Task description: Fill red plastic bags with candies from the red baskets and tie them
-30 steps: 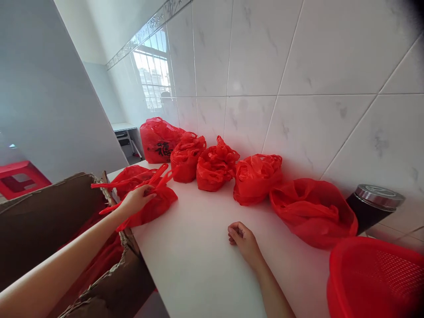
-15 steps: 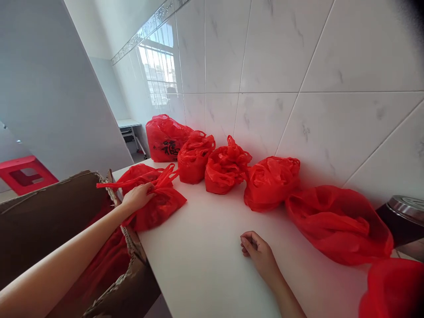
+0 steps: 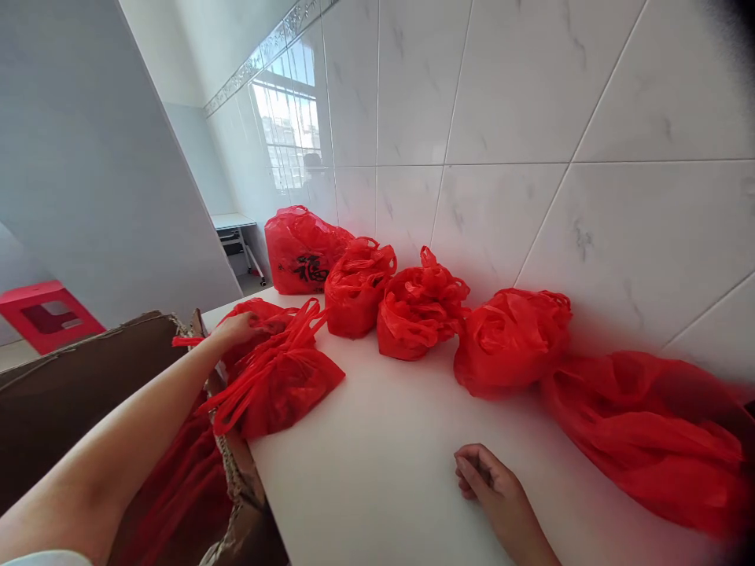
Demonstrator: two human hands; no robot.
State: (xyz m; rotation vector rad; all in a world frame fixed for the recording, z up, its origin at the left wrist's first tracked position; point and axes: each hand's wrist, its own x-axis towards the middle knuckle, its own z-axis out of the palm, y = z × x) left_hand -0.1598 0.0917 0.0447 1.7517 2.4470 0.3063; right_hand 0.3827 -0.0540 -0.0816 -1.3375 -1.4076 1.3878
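The white counter (image 3: 377, 487) serves as the anchor here. At its near edge the right hand (image 3: 492, 489) rests on the bare surface with the fingers curled loosely inward, holding nothing and well apart from every bag. At the counter's left edge stands an open cardboard box (image 3: 76, 377), its torn flap pressed against the counter's side, with more red plastic showing inside it. On the counter's left corner, just above that flap, lies a flat red bag with loose handles (image 3: 277, 381), its loops trailing toward the box. The left hand (image 3: 239, 328) reaches over the box and closes on red plastic at the far side of that bag, where a second rumpled bag (image 3: 256, 314) sits touching it; which of the two it actually pinches I cannot tell, since the fingers sink into folds of the same colour. Handling this well calls, in my judgement, for gripping both handle loops together rather than a fold of the thin film, and lifting straight up so the trailing loops do not snag the box flap. Farther back, along the counter's rear edge against the tiled wall (image 3: 531, 118), a row of knotted red bags runs from a printed bag (image 3: 300, 251) at the far left corner through three bundled ones (image 3: 421, 314) to a slumped bag (image 3: 649, 440) at the right.
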